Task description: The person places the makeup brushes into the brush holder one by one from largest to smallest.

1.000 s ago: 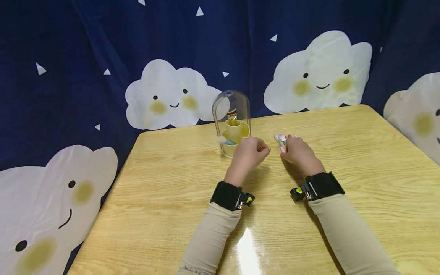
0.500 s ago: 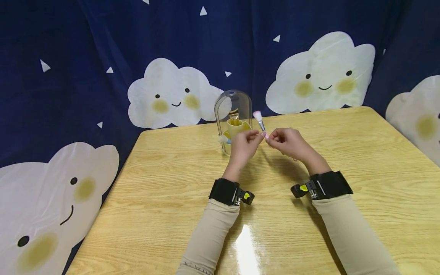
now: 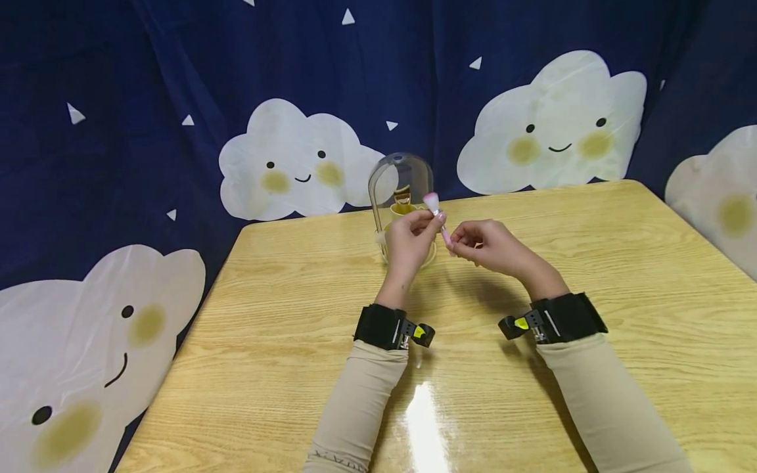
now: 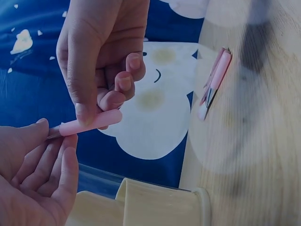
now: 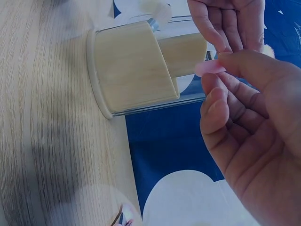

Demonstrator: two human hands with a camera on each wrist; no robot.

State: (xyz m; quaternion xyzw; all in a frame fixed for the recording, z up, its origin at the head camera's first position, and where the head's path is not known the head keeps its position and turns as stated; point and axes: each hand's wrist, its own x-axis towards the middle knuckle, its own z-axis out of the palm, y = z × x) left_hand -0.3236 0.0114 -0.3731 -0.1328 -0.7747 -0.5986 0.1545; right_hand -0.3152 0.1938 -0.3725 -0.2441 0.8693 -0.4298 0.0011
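A small makeup brush (image 3: 431,202) with white-and-pink bristles and a pink handle is held above the table between both hands. My left hand (image 3: 409,243) pinches it near the metal ferrule. With thumb and fingers, my right hand (image 3: 491,248) grips the end of its pink handle (image 4: 91,123). Just behind the left hand stands a cream brush holder (image 5: 131,68) under a clear dome (image 3: 402,161). A brush with a gold ferrule (image 3: 402,196) shows upright in the holder. My left hand hides much of the holder in the head view.
Several pink-handled brushes (image 4: 217,80) lie on the wooden table (image 3: 284,289), seen in the left wrist view; in the head view the right hand covers them. A dark blue cloth (image 3: 331,66) with clouds hangs behind the table.
One second ago the right hand was at the brushes on the table and the left hand was empty. The right hand has lifted one brush leftward, and the left hand has taken hold of it too.
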